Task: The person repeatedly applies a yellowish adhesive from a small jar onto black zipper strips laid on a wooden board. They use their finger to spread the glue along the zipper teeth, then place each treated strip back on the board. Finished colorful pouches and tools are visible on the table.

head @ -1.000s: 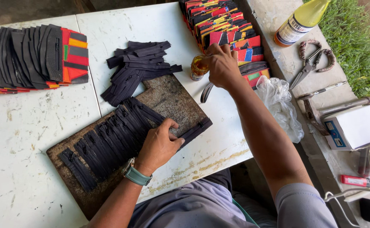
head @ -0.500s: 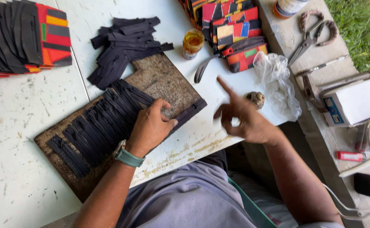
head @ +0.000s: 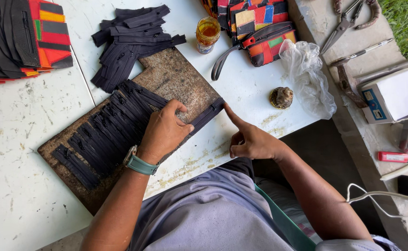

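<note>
Black zipper strip lies at rt edge of worn brown board, on white table. Left hand presses palm-down on strip, fingers bent over it, pinning not clenching. Right hand: index finger extended, tip touching strip end; other fingers curled, holding nothing. Row of black zippers overlaps along board. Loose zipper pile beyond board. Glue jar nr colourful pouches.
</note>
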